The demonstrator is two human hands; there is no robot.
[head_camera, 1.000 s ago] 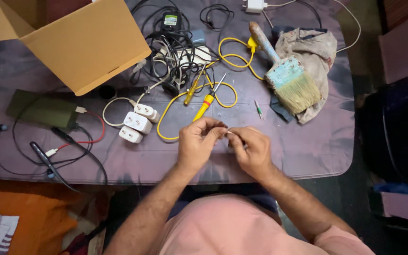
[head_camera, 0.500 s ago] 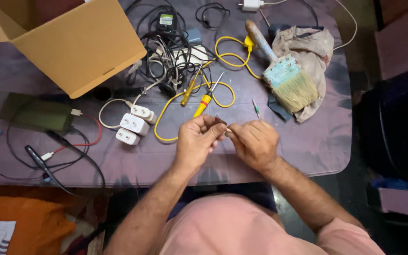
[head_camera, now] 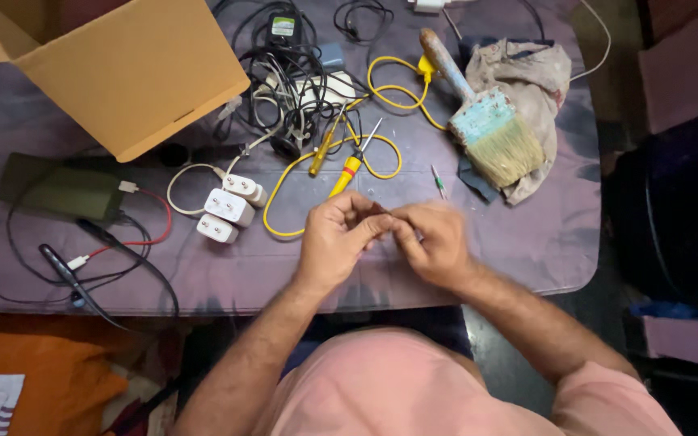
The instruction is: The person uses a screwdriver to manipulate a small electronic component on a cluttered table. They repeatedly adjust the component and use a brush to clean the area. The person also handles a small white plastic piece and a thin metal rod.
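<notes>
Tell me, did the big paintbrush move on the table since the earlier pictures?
No. The paintbrush lies on the rag as before, beside the yellow cable; only the camera shifted.

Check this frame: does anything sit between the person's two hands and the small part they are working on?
Nothing visible does. The left hand and right hand meet fingertip to fingertip above the table, pinching something too small to identify. The yellow screwdriver lies beyond them, untouched.

Both hands meet fingertip to fingertip over the worktop's [head_camera: 527, 242] near edge, left hand [head_camera: 337, 238] and right hand [head_camera: 434, 242] pinching something too small and blurred to identify.
</notes>
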